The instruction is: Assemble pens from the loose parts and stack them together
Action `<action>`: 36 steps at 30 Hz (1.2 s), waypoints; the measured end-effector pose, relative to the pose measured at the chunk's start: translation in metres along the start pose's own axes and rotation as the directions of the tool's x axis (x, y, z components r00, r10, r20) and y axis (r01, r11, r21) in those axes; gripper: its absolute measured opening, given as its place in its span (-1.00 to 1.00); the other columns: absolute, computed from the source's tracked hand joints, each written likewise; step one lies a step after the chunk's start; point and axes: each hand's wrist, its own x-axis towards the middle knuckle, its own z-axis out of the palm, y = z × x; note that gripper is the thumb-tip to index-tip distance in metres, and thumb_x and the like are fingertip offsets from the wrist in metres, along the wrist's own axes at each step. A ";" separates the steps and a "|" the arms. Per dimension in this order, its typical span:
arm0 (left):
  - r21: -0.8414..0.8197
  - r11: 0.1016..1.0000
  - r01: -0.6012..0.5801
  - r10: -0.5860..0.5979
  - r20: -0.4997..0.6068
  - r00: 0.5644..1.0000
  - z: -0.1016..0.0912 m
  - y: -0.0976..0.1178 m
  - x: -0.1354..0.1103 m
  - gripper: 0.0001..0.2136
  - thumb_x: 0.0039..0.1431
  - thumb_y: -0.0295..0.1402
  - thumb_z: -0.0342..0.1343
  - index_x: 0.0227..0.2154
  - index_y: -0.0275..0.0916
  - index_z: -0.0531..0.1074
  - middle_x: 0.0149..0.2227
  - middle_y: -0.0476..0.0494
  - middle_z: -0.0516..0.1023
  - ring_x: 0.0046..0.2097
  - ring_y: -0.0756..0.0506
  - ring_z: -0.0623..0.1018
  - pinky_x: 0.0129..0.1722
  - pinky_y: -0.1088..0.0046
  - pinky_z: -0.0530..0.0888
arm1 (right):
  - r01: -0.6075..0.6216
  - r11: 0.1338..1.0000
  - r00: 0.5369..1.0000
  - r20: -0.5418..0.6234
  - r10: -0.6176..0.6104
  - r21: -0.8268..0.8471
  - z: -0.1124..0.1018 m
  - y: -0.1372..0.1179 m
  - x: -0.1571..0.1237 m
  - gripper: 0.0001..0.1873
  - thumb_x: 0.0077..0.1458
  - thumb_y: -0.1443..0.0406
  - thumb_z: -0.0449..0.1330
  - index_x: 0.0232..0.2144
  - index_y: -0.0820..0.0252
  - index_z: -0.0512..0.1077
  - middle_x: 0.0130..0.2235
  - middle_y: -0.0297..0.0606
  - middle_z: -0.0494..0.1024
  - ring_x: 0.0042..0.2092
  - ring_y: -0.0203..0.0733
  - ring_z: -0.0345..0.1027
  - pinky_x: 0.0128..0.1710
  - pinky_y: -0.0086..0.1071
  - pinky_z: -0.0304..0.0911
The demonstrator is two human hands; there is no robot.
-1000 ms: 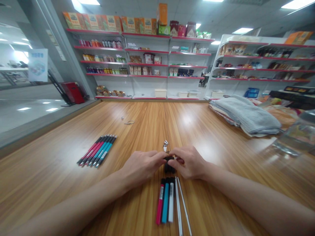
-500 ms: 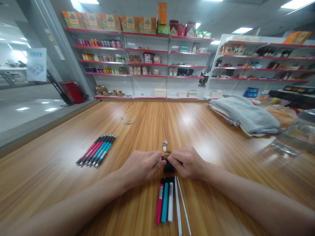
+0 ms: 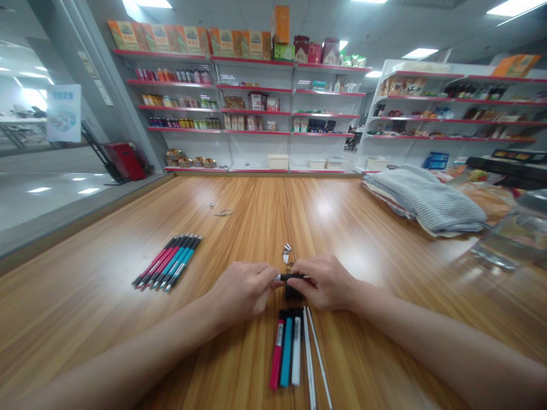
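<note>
Between my two hands lies a pen (image 3: 288, 277), held sideways, with a black grip section and a bit of white barrel showing. My left hand (image 3: 248, 286) pinches its white end. My right hand (image 3: 323, 282) is closed on the black part, and a thin tip pokes out past the fingers. Under the pen is a pile of small black parts (image 3: 293, 292), partly hidden. Small silver tips (image 3: 286, 249) lie just beyond the hands. Nearer to me are pink, blue and white pen barrels (image 3: 286, 352) with black ends, beside several thin white refills (image 3: 309, 359).
A row of finished-looking pink and blue pens (image 3: 167, 262) lies at left. A thin looped strip (image 3: 223, 213) and a small silver piece (image 3: 211, 204) sit farther back. Folded striped cloth (image 3: 427, 196) and a clear jar (image 3: 515, 233) stand at right. Stocked shelves (image 3: 252, 131) rise behind the table.
The pen's black grip section now shows between my hands, where the fingers covered most of it before. My right fingers have shifted along it; the other things stay put.
</note>
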 end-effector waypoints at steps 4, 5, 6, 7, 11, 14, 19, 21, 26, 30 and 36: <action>-0.083 0.996 0.025 -0.027 -0.023 0.999 -0.001 -0.001 0.000 -0.73 0.29 -0.30 -0.09 -0.44 -0.28 0.41 -0.53 -0.06 0.41 -0.49 0.02 0.39 -0.51 0.51 0.22 | -0.083 0.981 0.994 0.078 0.070 0.174 0.002 0.001 0.000 -0.58 0.27 0.22 -0.05 -0.62 0.24 0.21 -0.61 -0.43 0.18 -0.56 -0.43 0.03 -0.54 -0.49 -0.07; -0.173 0.983 0.057 -0.062 -0.024 0.998 -0.003 -0.001 0.000 -0.75 0.28 -0.27 -0.07 -0.37 -0.28 0.44 -0.51 -0.06 0.43 -0.49 0.02 0.39 -0.49 0.52 0.24 | -0.111 0.967 0.991 0.097 0.091 0.228 0.002 0.004 0.000 -0.58 0.27 0.22 -0.05 -0.62 0.24 0.21 -0.61 -0.43 0.16 -0.56 -0.44 0.03 -0.54 -0.50 -0.07; -0.294 0.951 0.100 -0.108 -0.014 0.994 -0.005 -0.002 0.000 -0.76 0.27 -0.26 -0.04 -0.28 -0.27 0.46 -0.49 -0.07 0.45 -0.48 0.02 0.40 -0.47 0.52 0.27 | -0.131 0.953 0.989 0.105 0.106 0.273 0.001 0.007 -0.001 -0.58 0.27 0.21 -0.05 -0.61 0.25 0.21 -0.60 -0.43 0.17 -0.56 -0.44 0.03 -0.54 -0.51 -0.07; -0.439 0.886 0.148 -0.157 0.016 0.987 -0.007 -0.002 -0.001 -0.75 0.25 -0.24 -0.02 -0.16 -0.26 0.45 -0.45 -0.08 0.47 -0.47 0.02 0.40 -0.45 0.52 0.29 | -0.144 0.944 0.988 0.097 0.120 0.298 0.000 0.012 -0.002 -0.58 0.27 0.21 -0.05 -0.60 0.25 0.21 -0.59 -0.43 0.16 -0.55 -0.44 0.02 -0.54 -0.51 -0.07; -0.925 0.231 0.301 -0.133 0.276 0.952 -0.011 -0.008 -0.002 -0.57 0.29 -0.15 -0.15 0.07 -0.29 0.34 -0.19 -0.30 0.50 -0.53 0.06 0.37 -0.58 0.54 0.27 | -0.167 0.931 0.986 0.059 0.156 0.324 -0.006 0.029 -0.006 -0.58 0.25 0.19 -0.03 -0.60 0.26 0.26 -0.60 -0.43 0.16 -0.56 -0.42 0.01 -0.56 -0.50 -0.09; -0.911 -0.208 0.356 -0.032 0.370 0.928 -0.007 -0.011 -0.003 -0.52 0.27 -0.10 -0.17 0.07 -0.33 0.35 -0.14 -0.41 0.47 -0.53 0.02 0.39 -0.63 0.51 0.30 | -0.164 0.924 0.986 0.047 0.157 0.346 -0.009 0.033 -0.006 -0.57 0.24 0.18 -0.03 -0.62 0.26 0.24 -0.61 -0.44 0.10 -0.57 -0.43 -0.02 -0.57 -0.50 -0.10; -0.902 -0.350 0.252 -0.101 0.304 0.947 -0.001 -0.007 0.000 -0.58 0.23 -0.12 -0.04 -0.05 -0.35 0.45 -0.26 -0.32 0.47 -0.43 -0.02 0.42 -0.44 0.39 0.44 | -0.162 0.919 0.987 0.039 0.159 0.359 -0.008 0.028 -0.005 -0.57 0.24 0.17 -0.03 -0.63 0.24 0.18 -0.62 -0.45 0.06 -0.58 -0.43 -0.04 -0.58 -0.49 -0.12; -0.895 -0.389 0.217 -0.136 0.288 0.948 0.000 -0.005 0.001 -0.58 0.25 -0.11 -0.07 -0.08 -0.35 0.46 -0.30 -0.29 0.46 -0.43 -0.02 0.41 -0.42 0.35 0.45 | -0.164 0.921 0.986 0.038 0.161 0.353 -0.007 0.027 -0.005 -0.56 0.24 0.16 -0.04 -0.64 0.23 0.17 -0.62 -0.46 0.04 -0.59 -0.44 -0.06 -0.58 -0.49 -0.13; -0.874 -0.427 0.231 -0.184 0.334 0.925 -0.003 -0.006 0.002 -0.47 0.23 0.00 -0.17 -0.11 -0.36 0.48 -0.31 -0.32 0.48 -0.38 -0.08 0.45 -0.31 0.24 0.47 | -0.161 0.919 0.987 0.032 0.160 0.359 -0.005 0.023 -0.005 -0.55 0.25 0.16 -0.04 -0.63 0.25 0.20 -0.62 -0.46 0.06 -0.58 -0.44 -0.05 -0.59 -0.51 -0.12; -0.894 -0.413 0.175 -0.259 0.300 0.918 -0.003 -0.008 0.003 -0.59 0.22 -0.10 -0.05 -0.10 -0.32 0.46 -0.29 -0.28 0.49 -0.33 -0.08 0.49 -0.26 0.28 0.46 | -0.187 0.918 0.975 -0.049 0.217 0.348 -0.005 0.022 -0.005 -0.61 0.24 0.17 0.01 -0.56 0.27 0.32 -0.63 -0.46 0.09 -0.60 -0.44 -0.03 -0.60 -0.51 -0.11; -0.943 -0.308 0.125 -0.466 0.264 0.844 0.008 -0.011 0.007 -0.76 0.17 -0.30 0.13 -0.17 -0.35 0.44 -0.39 -0.15 0.50 -0.42 0.00 0.49 -0.37 0.43 0.45 | -0.157 0.972 0.947 -0.251 0.198 0.176 -0.003 0.024 -0.005 -0.77 0.14 0.18 0.16 -0.35 0.26 0.44 -0.61 -0.43 0.26 -0.59 -0.41 0.06 -0.56 -0.49 -0.02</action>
